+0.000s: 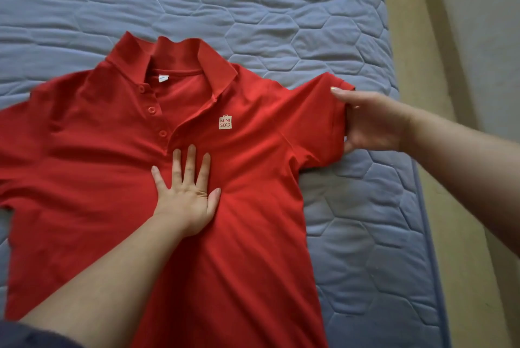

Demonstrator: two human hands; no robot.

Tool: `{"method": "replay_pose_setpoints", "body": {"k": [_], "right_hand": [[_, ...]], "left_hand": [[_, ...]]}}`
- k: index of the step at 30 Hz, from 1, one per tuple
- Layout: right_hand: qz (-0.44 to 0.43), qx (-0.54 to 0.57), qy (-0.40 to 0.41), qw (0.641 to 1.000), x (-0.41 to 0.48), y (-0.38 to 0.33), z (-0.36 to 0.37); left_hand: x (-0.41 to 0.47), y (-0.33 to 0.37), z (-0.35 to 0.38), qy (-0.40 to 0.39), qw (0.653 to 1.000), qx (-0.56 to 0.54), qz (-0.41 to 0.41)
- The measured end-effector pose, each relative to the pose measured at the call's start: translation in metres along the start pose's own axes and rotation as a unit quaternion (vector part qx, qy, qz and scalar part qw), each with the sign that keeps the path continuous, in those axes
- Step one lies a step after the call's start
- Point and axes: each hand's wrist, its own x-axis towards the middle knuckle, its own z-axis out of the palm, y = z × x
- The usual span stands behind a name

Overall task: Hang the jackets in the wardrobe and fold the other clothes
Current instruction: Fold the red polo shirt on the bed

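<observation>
A red polo shirt (107,179) lies face up and spread flat on the bed, collar toward the far side, a small white logo on its chest. My left hand (187,193) presses flat on the middle of the chest just below the button placket, fingers straight and spread. My right hand (371,120) grips the hem of the shirt's right-side short sleeve, thumb on top and fingers tucked under the cloth. The shirt's other sleeve runs off the left edge of the view.
The shirt rests on a blue quilted mattress (281,10) with a hexagon stitch pattern. The mattress's right edge (430,235) runs beside a beige floor strip and a pale wall (484,38).
</observation>
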Motion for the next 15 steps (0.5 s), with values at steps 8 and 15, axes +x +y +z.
{"method": "replay_pose_setpoints", "body": {"k": [8,15], "right_hand": [[-0.011,-0.029,0.149,0.988,-0.005,0.046,-0.013],[-0.018,0.101,0.440,0.892,0.040,0.066,0.012]], "left_hand": [[0.001,-0.001,0.001,0.002,1.000,-0.004,0.003],[0.001,-0.001,0.002,0.013,1.000,-0.001,0.005]]}}
